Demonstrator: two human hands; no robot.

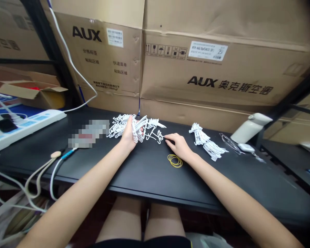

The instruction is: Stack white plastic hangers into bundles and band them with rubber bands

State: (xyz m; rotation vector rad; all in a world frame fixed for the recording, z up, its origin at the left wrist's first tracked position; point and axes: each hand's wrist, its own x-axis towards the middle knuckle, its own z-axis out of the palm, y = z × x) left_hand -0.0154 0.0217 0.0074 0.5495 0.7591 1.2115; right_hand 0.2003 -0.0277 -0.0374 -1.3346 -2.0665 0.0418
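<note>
White plastic fills your left hand point(128, 133): its grip is closed round a bunch of small hangers point(138, 132), held at the centre of the frame just above the loose pile point(118, 125) they belong to. Your right hand point(180, 146) lies flat and open on the black bench point(144, 174), holding nothing. Its forefinger stretches left toward a single hanger point(158, 137) at the pile's edge, and I cannot tell whether it touches.

Just below that hand lie the yellow rubber bands point(175, 161), a few rings overlapping, too tangled to count. To its right is one tied bundle of hangers point(208, 143), apart from the pile. That makes two heaps in all.

Further right stands one white device point(250, 127). Left of the pile sits a blurred patch point(89, 133), and beyond it one power strip point(28, 122) with cables point(41, 170) trailing over the bench edge. Nothing lies between your hands and the pile. Two cardboard boxes point(222, 72) marked AUX wall off the back, and one small open box point(33, 91) sits in the upper left.
</note>
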